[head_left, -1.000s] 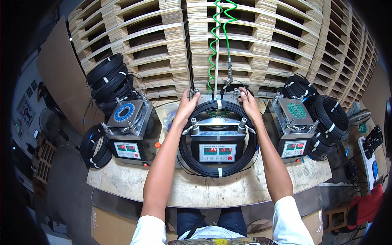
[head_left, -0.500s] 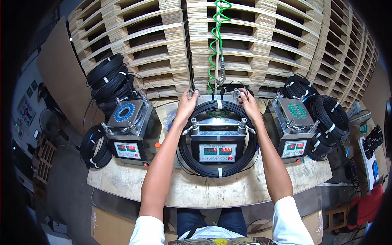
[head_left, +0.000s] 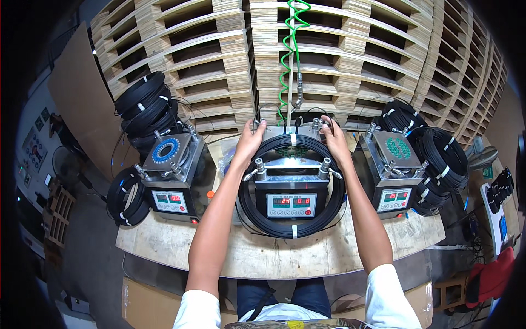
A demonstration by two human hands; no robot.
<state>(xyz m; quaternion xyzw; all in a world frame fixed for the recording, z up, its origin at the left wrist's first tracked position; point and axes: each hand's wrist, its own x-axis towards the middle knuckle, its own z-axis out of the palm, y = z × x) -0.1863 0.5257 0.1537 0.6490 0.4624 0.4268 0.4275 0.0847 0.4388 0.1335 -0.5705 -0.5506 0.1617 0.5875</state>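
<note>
In front of me stands the middle bench machine (head_left: 291, 185), a metal box with clamp posts at its corners and a lit red digital display. A coil of black cable (head_left: 294, 230), tied with white bands, loops around it. Both arms reach past the coil to the machine's far corners. My left hand (head_left: 250, 141) is closed at the far left clamp post (head_left: 263, 125), thumb against it. At the far right clamp post (head_left: 316, 125), my right hand (head_left: 336, 141) is bent closed likewise. Fingers partly hide what each grips. Green connectors (head_left: 290, 153) show inside the machine.
Similar machines stand left (head_left: 169, 170), with a blue ring on top, and right (head_left: 395, 170), with green connectors. Black cable coils (head_left: 147, 107) are piled beside them. A green spiral air hose (head_left: 296, 49) hangs before stacked wooden pallets (head_left: 192, 49). An orange cap (head_left: 210, 194) lies by my left forearm.
The readings on the machine displays have changed. The fitting on the hanging air hose has swung slightly right. My right fingers have lifted a little; my left hand is nearly still.
</note>
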